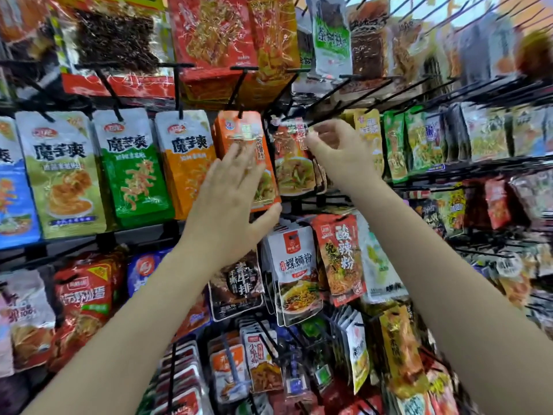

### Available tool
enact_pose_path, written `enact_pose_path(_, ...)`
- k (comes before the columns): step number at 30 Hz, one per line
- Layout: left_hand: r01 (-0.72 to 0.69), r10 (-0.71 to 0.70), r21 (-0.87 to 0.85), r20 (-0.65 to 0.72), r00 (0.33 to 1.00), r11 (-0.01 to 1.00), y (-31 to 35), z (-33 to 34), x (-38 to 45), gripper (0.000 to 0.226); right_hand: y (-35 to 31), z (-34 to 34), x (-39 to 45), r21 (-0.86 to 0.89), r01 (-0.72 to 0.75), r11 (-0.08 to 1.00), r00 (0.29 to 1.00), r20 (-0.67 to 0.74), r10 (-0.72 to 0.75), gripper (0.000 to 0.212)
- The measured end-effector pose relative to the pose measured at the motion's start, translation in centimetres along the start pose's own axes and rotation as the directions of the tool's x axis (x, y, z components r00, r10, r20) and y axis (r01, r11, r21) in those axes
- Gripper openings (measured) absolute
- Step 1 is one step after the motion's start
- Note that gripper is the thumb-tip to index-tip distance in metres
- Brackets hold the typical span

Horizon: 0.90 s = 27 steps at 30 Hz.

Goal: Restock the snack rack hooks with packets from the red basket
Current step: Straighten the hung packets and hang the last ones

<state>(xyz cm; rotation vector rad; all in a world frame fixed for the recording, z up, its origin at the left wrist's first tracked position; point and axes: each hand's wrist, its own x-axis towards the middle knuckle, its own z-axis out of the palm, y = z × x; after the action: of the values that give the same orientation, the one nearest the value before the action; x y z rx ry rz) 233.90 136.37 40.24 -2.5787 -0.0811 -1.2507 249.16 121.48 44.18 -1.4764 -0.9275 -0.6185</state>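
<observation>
Black wire snack rack (466,166) fills the view, hung with packets. On a middle hook, a red noodle-picture packet (291,163) hangs, its top pinched by the right hand (338,154). Just left, the left hand (230,202), fingers straight, rests against an orange foil packet (236,136).

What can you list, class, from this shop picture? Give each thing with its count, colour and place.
Black wire rack hooks: many, black, across the display.
Konjac snack packets: three front packets, pale green, green and orange, middle row left.
Orange foil packet: one at front, orange, centre hook, under the left fingers.
Red noodle packet: one at front, red, right of centre, top pinched by the right hand.
White noodle pouch: one at front, white, lower centre.
Left hand: one, flat on the orange packet.
Right hand: one, at the red packet's top.
</observation>
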Motion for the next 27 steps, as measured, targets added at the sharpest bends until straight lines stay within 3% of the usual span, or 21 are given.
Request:
enact_pose_path(3,-0.015,0.001,0.187,0.073,0.997,0.982,-0.4,0.5,0.7,0.087,1.4,1.0,1.3,-0.107,-0.24,0.965,0.944,0.205,0.257,0.084)
enact_pose_path(5,-0.01,0.001,0.244,0.038,0.999,0.97,-0.3,0.4,1.3,0.079,1.9,1.4,1.4,-0.139,-0.251,0.958,0.912,0.298,0.282,0.093)
enact_pose_path(7,-0.001,0.006,0.208,-0.023,1.0,0.978,0.4,0.2,2.4,0.073,2.1,1.5,1.3,-0.123,-0.249,0.961,0.898,0.343,0.276,0.086)
enact_pose_path(10,0.088,-0.073,-0.134,0.111,0.991,0.987,2.6,0.0,4.6,0.063,2.5,1.6,1.3,-0.054,-0.26,0.964,0.895,0.361,0.262,0.083)
enact_pose_path(12,0.246,-0.164,-0.343,0.25,0.954,0.906,4.1,0.7,5.8,0.08,2.7,1.7,1.5,-0.007,-0.287,0.958,0.888,0.373,0.268,0.088)
enact_pose_path(15,0.405,-0.311,-0.526,0.262,0.914,0.748,4.6,2.5,6.9,0.096,3.2,1.7,1.8,0.049,-0.343,0.938,0.872,0.389,0.298,0.091)
enact_pose_path(21,0.463,-0.382,-0.63,0.271,0.884,0.624,2.1,4.0,8.0,0.094,3.7,0.9,2.5,0.067,-0.339,0.938,0.858,0.431,0.279,0.074)
enact_pose_path(25,0.461,-0.314,-0.603,0.339,0.887,0.651,0.2,3.6,8.8,0.093,3.4,1.3,2.6,0.028,-0.327,0.944,0.842,0.461,0.278,0.075)
enact_pose_path(27,0.423,-0.275,-0.588,0.328,0.904,0.69,-0.2,3.5,8.8,0.088,3.1,1.8,2.4,-0.012,-0.32,0.947,0.844,0.451,0.29,0.086)
